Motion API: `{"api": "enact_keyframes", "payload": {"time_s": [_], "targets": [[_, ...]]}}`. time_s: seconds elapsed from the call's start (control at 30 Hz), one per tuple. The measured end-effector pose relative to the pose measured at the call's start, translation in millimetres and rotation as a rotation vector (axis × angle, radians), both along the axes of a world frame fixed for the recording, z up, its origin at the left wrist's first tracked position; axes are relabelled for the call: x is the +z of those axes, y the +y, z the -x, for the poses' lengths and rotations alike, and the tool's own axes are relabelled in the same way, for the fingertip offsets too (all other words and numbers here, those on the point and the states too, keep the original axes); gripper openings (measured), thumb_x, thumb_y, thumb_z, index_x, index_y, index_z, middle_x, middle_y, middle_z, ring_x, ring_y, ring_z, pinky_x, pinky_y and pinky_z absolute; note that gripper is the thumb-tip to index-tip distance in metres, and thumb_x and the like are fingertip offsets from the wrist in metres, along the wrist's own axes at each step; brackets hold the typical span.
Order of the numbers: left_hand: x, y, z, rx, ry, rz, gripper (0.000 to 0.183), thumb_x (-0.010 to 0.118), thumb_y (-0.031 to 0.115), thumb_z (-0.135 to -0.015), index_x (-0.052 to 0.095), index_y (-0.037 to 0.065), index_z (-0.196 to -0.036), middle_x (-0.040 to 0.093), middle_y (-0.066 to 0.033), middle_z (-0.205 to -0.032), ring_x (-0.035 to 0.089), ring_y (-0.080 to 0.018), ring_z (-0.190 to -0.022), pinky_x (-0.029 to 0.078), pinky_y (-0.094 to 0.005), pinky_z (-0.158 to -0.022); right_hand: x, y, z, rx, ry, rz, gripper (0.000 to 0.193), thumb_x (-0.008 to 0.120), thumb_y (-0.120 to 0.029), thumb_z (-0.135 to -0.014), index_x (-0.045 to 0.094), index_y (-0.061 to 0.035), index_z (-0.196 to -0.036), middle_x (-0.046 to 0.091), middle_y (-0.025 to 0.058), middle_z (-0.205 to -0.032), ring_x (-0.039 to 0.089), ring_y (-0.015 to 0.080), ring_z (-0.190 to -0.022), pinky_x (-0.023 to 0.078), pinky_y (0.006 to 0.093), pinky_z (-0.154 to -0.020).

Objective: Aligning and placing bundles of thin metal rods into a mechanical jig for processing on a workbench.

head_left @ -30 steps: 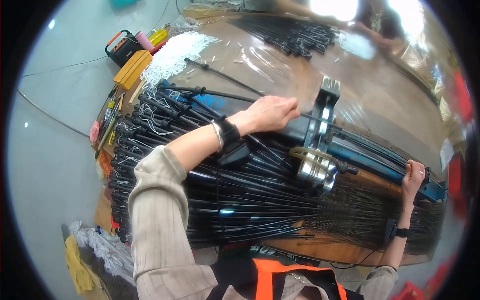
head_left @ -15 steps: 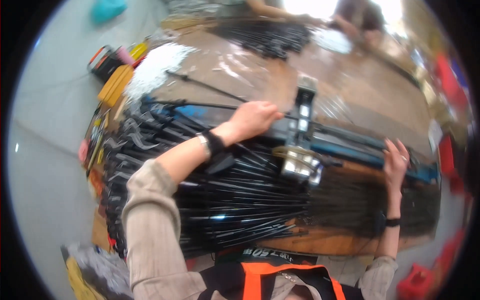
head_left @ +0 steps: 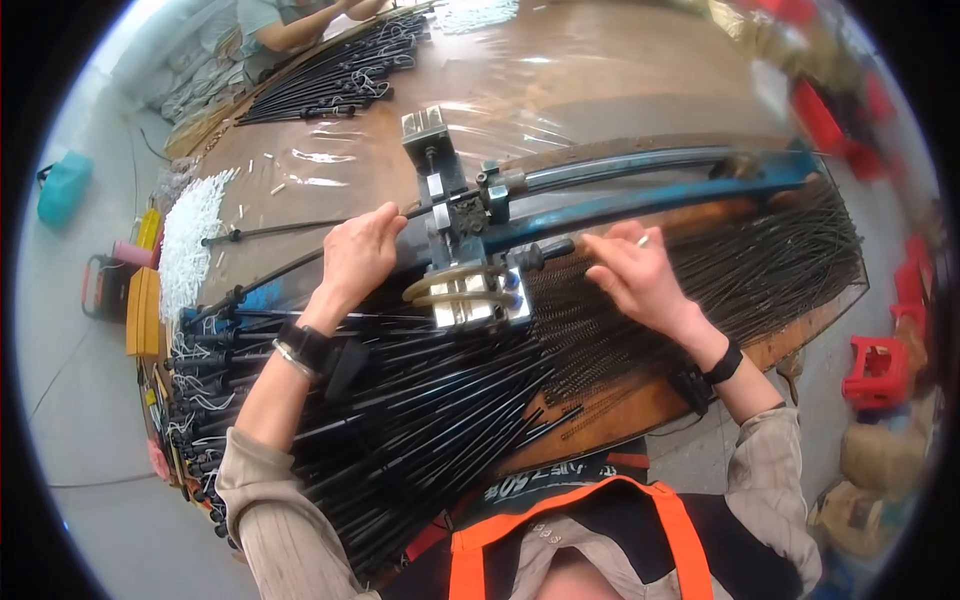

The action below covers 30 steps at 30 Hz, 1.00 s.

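Note:
My left hand (head_left: 358,258) pinches a thin black rod (head_left: 290,226) just left of a metal clamping fixture (head_left: 455,212). The rod's right part runs toward the fixture's jaws; its far end has a dark fitting. A second black rod (head_left: 278,275) slants down-left from beneath that hand, and I cannot tell whether the fingers hold it too. My right hand (head_left: 648,282) is slightly blurred, thumb and fingers apart, with nothing seen in it. Its fingertips are close to the fixture's black handle (head_left: 552,252); contact is unclear.
Black rods with white cords (head_left: 400,400) fan over the table's near left. Dark, long coiled springs (head_left: 700,275) lie to the right, beside a blue rail (head_left: 640,205). Small white tubes (head_left: 195,235) are heaped at left. Another person (head_left: 290,30) sits across; a red stool (head_left: 875,372) stands right.
My view has swung right, so the fixture appears farther left. My right hand has come from the rail's far right to beside the black handle. The left hand still pinches the rod.

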<state>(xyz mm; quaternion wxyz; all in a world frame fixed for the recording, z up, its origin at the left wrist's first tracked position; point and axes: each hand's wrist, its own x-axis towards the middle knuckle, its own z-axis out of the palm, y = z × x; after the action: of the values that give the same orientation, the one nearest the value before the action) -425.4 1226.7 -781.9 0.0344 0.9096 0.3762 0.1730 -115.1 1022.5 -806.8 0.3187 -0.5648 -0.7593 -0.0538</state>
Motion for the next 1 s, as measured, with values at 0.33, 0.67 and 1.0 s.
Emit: {"api": "enact_keyframes", "payload": {"time_s": [0.33,0.67,1.0], "targets": [[-3.8,-17.3,10.1,-0.088,-0.083,-0.124,0.014,0.06,0.019,-0.092,0.056,0.008,-0.083,0.064,-0.0124,-0.076,0.064,-0.0334,-0.072,0.05,-0.0436,-0.06,-11.7,26.2,22.9,0.146,0.42,0.25,0.032,0.067,-0.007,-0.088,0.063,-0.0035,-0.119,0.066,0.0121,-0.093,0.06,0.0299,-0.094,0.046,0.0406,-0.083],[-2.0,54.3,63.3,-0.376,-0.011,-0.553,0.008,0.06,0.009,-0.086,0.06,0.01,-0.094,0.064,-0.007,-0.085,0.066,-0.0252,-0.077,0.052,-0.0372,-0.064,-25.7,-22.6,32.2,0.082,-0.044,0.117,0.035,0.081,-0.017,-0.076,0.065,-0.0034,-0.104,0.064,0.0114,-0.099,0.059,0.0307,-0.089,0.05,0.0383,-0.077],[-4.7,-7.7,61.7,-0.438,0.343,-0.019,0.01,0.065,0.009,-0.078,0.07,0.009,-0.088,0.067,-0.0081,-0.085,0.068,-0.0287,-0.077,0.055,-0.0417,-0.07,-40.7,-0.6,30.8,0.185,0.015,0.247,0.034,0.083,-0.013,-0.068,0.066,-0.0043,-0.096,0.059,0.0094,-0.081,0.056,0.0294,-0.079,0.047,0.0404,-0.071]]}}
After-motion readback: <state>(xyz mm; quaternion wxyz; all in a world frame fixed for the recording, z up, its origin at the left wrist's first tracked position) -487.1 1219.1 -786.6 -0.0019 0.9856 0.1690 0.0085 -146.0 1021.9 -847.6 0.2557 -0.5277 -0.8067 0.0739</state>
